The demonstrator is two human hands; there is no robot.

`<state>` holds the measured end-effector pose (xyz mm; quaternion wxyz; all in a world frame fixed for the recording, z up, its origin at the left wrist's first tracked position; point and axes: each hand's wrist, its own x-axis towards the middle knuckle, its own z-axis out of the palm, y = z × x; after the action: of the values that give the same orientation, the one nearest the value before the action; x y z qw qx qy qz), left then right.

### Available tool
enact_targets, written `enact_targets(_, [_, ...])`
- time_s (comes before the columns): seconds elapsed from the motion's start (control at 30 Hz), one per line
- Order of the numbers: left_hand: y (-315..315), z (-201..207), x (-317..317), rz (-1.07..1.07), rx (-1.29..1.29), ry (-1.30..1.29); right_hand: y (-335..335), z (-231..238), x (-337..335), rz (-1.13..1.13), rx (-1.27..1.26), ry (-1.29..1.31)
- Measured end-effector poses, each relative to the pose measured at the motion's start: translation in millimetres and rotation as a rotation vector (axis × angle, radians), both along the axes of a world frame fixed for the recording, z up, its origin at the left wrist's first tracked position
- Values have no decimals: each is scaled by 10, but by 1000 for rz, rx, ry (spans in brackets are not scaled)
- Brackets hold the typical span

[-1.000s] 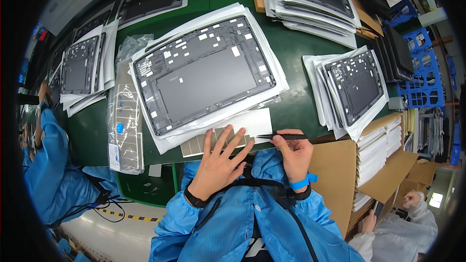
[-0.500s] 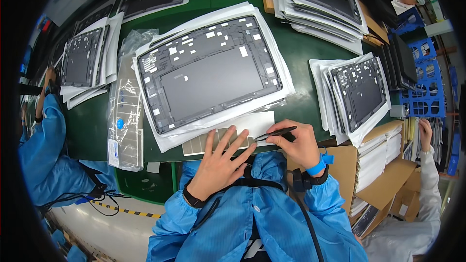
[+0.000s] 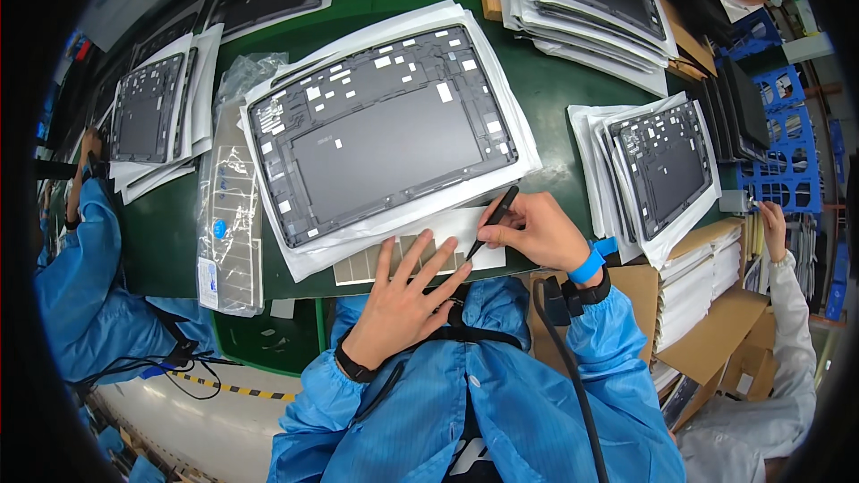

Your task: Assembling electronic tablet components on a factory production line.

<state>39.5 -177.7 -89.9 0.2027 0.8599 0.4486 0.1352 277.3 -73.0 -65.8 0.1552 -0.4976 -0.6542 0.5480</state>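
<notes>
My left hand (image 3: 400, 304) lies with fingers spread over a sheet of grey-brown adhesive pieces (image 3: 356, 268) at the table's front edge. In my right hand (image 3: 540, 231) is a pair of black tweezers (image 3: 491, 223), pinched between thumb and fingers. Their tip points down at the sheet's bare white part, just beside my left index finger; whether it touches cannot be made out. Just beyond both hands rests a large dark tablet housing (image 3: 385, 143) dotted with small white pieces, inner side up, on white foam wrapping (image 3: 528, 139).
To the left lies a clear plastic bag (image 3: 234, 215) of more sheets. Stacks of wrapped housings (image 3: 667, 165) stand right, behind and left on the green table (image 3: 559, 98). Below the edge sits a green bin (image 3: 268, 344). Co-workers' arms (image 3: 787, 304) show at both sides.
My right hand has turned the tweezers from nearly flat to steeply upright, tip down by the sheet. My left hand stays put. The co-worker's hand at right has shifted slightly.
</notes>
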Motion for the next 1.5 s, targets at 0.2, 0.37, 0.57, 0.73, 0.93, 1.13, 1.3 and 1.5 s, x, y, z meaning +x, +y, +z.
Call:
enact_targets(0.2, [-3,-11,-15,-5,-8,7,-34,-6,-13,-49,-62,140])
enact_targets(0.37, [-4,-15,-10,-6,-12,10,-102,-93,5,-148,-105,218])
enact_targets(0.57, [-5,-7,-5,10,-15,7,-150,-102,17,-236,-123,264])
enact_targets(0.73, [-7,-10,19,14,-8,-2,-186,-164,56,-311,-118,322])
enact_targets(0.93, [43,60,64,63,65,38,-158,-156,97,-225,-54,272])
enact_targets(1.13, [91,48,131,93,126,80,-153,-151,127,-165,107,177])
enact_targets(1.3, [78,29,166,112,144,94,-240,-224,93,-299,156,225])
enact_targets(1.5, [43,15,244,146,186,144,-232,-279,141,-459,130,381])
